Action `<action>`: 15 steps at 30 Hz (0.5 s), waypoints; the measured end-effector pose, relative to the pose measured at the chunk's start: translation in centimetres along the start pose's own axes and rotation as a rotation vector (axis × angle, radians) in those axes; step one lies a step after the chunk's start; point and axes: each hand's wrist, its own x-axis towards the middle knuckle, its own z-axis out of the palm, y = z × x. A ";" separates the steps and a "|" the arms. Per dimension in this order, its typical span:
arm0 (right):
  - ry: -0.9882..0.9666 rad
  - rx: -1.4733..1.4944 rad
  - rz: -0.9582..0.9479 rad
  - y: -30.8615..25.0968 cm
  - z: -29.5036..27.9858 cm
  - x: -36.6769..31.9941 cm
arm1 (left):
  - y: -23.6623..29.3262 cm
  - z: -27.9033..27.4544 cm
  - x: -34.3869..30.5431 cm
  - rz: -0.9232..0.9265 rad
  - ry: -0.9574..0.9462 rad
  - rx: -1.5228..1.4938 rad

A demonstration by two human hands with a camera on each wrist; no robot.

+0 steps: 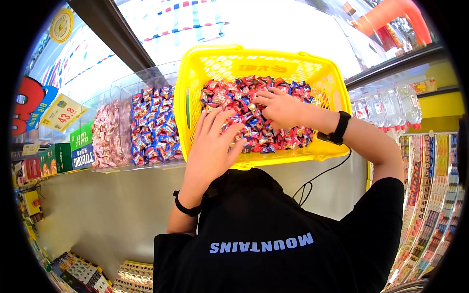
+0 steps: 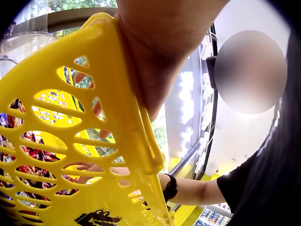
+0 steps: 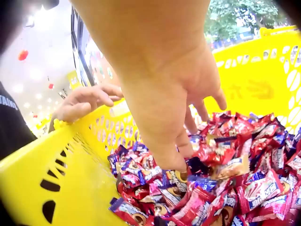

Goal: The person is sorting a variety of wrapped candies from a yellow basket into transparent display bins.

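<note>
A yellow basket (image 1: 266,54) holds a heap of small red and blue wrapped candies (image 1: 293,139). My right hand (image 1: 283,108) reaches down among them, and in the right wrist view the hand (image 3: 176,113) has its fingertips against the candies (image 3: 261,190); whether it pinches one is hidden. With fingers spread, my left hand (image 1: 211,146) lies over the near left corner of the basket. Seen in the left wrist view, part of that hand is behind the basket wall (image 2: 101,52).
Clear bins left of the basket hold blue-red candies (image 1: 155,124) and pink candies (image 1: 110,132). A price sign (image 1: 63,112) stands farther left. Plastic bottles (image 1: 386,110) are at the right, above shelves of goods (image 1: 430,195). A dark cable (image 1: 317,177) hangs below the basket.
</note>
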 end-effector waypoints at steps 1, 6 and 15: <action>0.022 0.058 -0.013 -0.2 -1.1 -0.2 | 0.0 0.0 0.0 -0.006 0.004 0.009; 0.342 0.290 -0.031 -3.0 -5.9 -2.4 | 0.2 -0.1 0.0 0.002 0.003 0.034; 0.589 0.381 0.022 -7.3 -5.2 -5.5 | 1.6 -0.7 1.2 0.145 -0.008 0.021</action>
